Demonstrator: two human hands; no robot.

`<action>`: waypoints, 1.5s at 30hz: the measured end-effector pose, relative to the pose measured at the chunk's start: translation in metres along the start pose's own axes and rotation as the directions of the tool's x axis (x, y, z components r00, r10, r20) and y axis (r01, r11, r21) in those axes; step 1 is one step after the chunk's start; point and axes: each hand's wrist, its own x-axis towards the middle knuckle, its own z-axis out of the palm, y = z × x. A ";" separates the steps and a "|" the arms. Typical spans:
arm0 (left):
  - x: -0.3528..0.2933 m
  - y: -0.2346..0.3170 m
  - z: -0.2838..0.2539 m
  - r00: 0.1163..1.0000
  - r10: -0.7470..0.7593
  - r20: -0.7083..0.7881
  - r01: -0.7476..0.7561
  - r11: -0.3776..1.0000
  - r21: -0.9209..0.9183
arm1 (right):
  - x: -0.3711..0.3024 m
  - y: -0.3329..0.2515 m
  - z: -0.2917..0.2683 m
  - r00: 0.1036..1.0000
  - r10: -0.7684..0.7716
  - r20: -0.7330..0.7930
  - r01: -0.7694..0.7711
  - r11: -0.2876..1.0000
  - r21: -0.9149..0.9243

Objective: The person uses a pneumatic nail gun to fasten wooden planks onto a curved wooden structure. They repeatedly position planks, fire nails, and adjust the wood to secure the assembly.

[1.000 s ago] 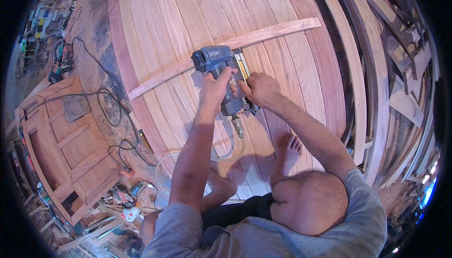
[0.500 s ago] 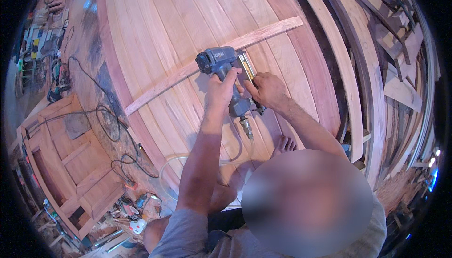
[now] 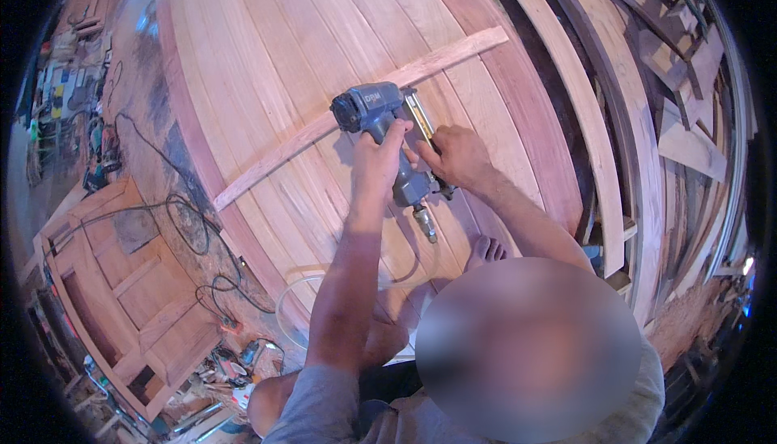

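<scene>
My left hand (image 3: 377,161) is wrapped round the handle of a dark blue air nail gun (image 3: 372,104), whose head lies tilted over a narrow wooden batten (image 3: 453,53). On the gun's right side, my right hand (image 3: 460,157) has its fingers curled at the long magazine (image 3: 419,110), which shows a yellowish strip inside. A metal hose coupling (image 3: 424,222) sticks out of the handle's lower end, with a pale air hose (image 3: 303,276) running from it. Beneath lies a broad panel of joined boards (image 3: 267,31), crossed by the batten. The fingertips of both hands are partly hidden.
Long planks (image 3: 566,80) lie along the panel's right side, with stacked offcuts (image 3: 688,140) beyond. At the lower left rests a framed wooden door (image 3: 121,282). A dark cable (image 3: 182,229) loops over the floor near scattered tools (image 3: 243,363). My bare foot (image 3: 487,251) is on the panel.
The view has shifted slightly, so the panel and batten sit a little further left. Both hands keep their places on the nail gun.
</scene>
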 end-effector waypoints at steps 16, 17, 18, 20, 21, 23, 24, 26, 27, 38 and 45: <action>0.026 0.002 0.052 0.998 -0.030 0.058 0.030 1.000 0.000 | -0.001 0.037 -0.034 0.983 0.185 0.015 -0.185 0.982 0.026; 0.026 0.005 0.052 0.997 -0.056 0.058 0.056 0.998 0.006 | 0.000 0.036 -0.034 0.981 0.191 0.019 -0.191 0.981 0.030; 0.025 0.007 0.054 0.998 -0.045 0.050 0.045 0.999 0.016 | 0.000 0.034 -0.036 0.989 0.145 -0.035 -0.145 0.989 0.011; 0.017 0.011 0.061 0.997 -0.080 0.020 0.079 0.996 0.044 | -0.002 0.030 -0.045 0.990 0.099 -0.099 -0.105 0.993 -0.058; 0.012 0.012 0.068 0.998 -0.052 0.025 0.048 0.986 0.162 | -0.004 0.027 -0.051 0.967 0.234 -0.103 -0.211 0.957 0.199; 0.001 0.011 0.082 0.999 -0.019 0.027 0.007 0.926 0.377 | -0.008 0.025 -0.070 0.842 0.527 0.112 -0.479 0.636 0.605; -0.004 0.010 0.087 0.994 -0.031 0.108 -0.014 0.922 0.387 | -0.009 0.025 -0.081 0.853 0.505 0.135 -0.465 0.616 0.635; -0.007 0.008 0.092 0.955 0.057 0.291 -0.158 0.928 0.337 | -0.006 0.033 -0.106 0.886 0.424 0.188 -0.419 0.560 0.715; -0.009 0.004 0.097 0.890 0.388 0.238 -0.430 0.889 0.157 | 0.001 0.042 -0.119 0.825 0.471 0.313 -0.563 0.635 0.529; -0.011 -0.081 0.146 0.920 0.376 0.107 -0.369 0.744 0.557 | 0.010 0.079 -0.158 0.816 0.526 0.239 -0.499 0.436 0.749; -0.009 -0.070 0.155 0.969 0.127 0.213 -0.199 0.909 0.365 | 0.022 0.088 -0.172 0.817 0.504 0.280 -0.561 0.585 0.586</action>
